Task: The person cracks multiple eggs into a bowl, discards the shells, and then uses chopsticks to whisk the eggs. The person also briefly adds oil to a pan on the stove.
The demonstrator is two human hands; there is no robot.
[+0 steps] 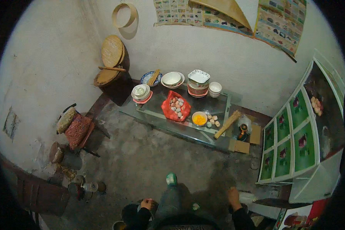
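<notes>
My left hand [147, 204] is low in the view, beside my leg and a dark round container; whether it grips anything is unclear. My right hand [234, 195] hangs farther right, near a white object on the floor; its fingers are hard to make out. Ahead stands a glass table [166, 128]. On it lie a red bag [168, 112] of eggs, a bowl [199, 119] with yellow-orange egg in it, and several loose eggs [213, 120]. Behind them are stacked plates [198, 89], white bowls [215, 89] and a blue-patterned bowl with chopsticks [153, 77].
A bundle of straw [227, 125] lies at the table's right end, by an open cardboard box [241, 147]. A green-panelled cabinet [290, 138] stands at right. A chair with cushions [78, 130] and a dark barrel [119, 92] stand at left.
</notes>
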